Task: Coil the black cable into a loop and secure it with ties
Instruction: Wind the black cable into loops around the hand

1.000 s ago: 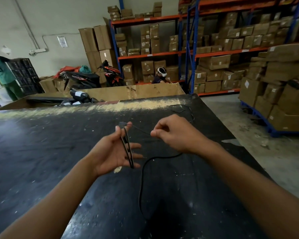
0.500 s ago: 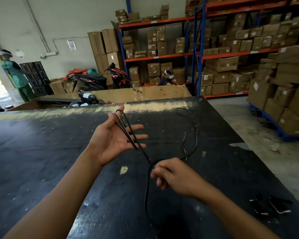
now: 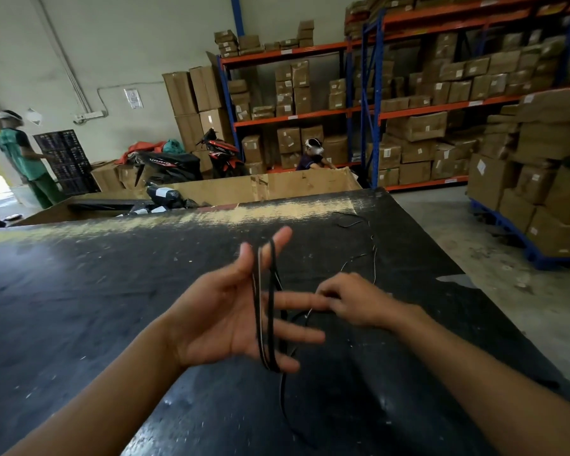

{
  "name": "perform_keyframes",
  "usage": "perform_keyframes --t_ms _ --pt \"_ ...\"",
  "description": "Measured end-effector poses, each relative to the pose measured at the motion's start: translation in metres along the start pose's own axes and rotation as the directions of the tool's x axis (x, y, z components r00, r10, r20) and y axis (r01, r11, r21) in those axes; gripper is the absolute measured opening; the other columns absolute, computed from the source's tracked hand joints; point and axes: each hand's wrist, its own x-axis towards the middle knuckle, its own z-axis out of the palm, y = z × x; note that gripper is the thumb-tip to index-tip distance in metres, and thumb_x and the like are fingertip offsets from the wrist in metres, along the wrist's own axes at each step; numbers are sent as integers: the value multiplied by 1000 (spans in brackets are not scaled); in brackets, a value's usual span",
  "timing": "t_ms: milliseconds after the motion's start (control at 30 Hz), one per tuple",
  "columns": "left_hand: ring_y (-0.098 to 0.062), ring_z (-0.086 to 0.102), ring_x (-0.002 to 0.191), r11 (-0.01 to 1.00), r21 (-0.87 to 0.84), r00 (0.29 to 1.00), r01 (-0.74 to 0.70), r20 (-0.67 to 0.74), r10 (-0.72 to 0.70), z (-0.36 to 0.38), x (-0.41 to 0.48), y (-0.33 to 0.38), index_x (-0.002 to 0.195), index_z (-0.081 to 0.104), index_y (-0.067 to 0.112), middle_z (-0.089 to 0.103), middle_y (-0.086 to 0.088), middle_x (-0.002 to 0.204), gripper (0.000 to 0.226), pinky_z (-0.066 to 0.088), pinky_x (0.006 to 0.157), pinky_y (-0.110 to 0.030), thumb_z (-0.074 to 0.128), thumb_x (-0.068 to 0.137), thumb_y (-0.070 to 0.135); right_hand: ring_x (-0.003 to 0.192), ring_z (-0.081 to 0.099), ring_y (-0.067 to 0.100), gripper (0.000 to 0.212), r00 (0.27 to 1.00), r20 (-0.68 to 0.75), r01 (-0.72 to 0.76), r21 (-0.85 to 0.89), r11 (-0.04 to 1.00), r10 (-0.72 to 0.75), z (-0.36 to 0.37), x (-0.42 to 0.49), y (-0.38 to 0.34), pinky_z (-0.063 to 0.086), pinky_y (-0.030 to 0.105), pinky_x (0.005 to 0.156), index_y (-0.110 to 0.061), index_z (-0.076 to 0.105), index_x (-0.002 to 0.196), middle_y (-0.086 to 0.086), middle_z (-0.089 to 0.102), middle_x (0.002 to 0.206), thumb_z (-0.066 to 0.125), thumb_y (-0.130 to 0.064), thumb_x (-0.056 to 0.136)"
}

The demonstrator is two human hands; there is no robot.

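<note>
The black cable (image 3: 266,311) is wound in several turns around my left hand (image 3: 231,317), which is held palm up with its fingers spread and straight above the black table (image 3: 96,291). The turns run from my index fingertip down past my little finger. A loose length of cable hangs off the loop toward me and trails over the table. My right hand (image 3: 352,301) is just to the right of my left fingers and pinches the cable's free strand. Thin wire ties (image 3: 359,222) lie at the table's far right corner.
A large cardboard bin (image 3: 277,185) stands behind the table. Shelving with cartons (image 3: 425,103) fills the back right, and stacked boxes on a blue pallet (image 3: 540,192) stand to the right. Two people (image 3: 23,156) and parked scooters (image 3: 178,162) are farther back.
My right hand rose from below the coil to beside my left fingers, bringing the strand with it. The cable now lies in more turns on my left hand, which has turned more upright.
</note>
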Motion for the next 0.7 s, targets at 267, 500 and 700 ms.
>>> perform_keyframes --t_ms 267,500,700 --pt "-47 45 126 953 99 939 285 -230 -256 -14 -2 -38 136 39 60 48 -23 141 45 44 94 -61 45 91 63 84 65 8 11 975 -168 105 -222 969 -144 -75 31 -33 57 42 82 -25 73 89 -10 72 89 65 -18 89" --pt "-47 59 108 977 111 850 180 -518 -98 -55 -9 -26 129 48 61 50 -26 127 40 45 90 -66 44 89 65 77 64 11 9 948 -233 173 -197 965 -218 -101 16 -67 57 39 74 -20 71 85 -5 69 80 69 -29 87" --pt "-55 57 110 991 135 742 -12 -663 100 -76 -11 9 128 50 58 50 -30 130 46 47 88 -70 47 83 63 61 58 2 13 950 -221 218 -35 975 -220 -70 -15 -86 48 22 57 -23 72 89 -12 63 69 64 -33 91"
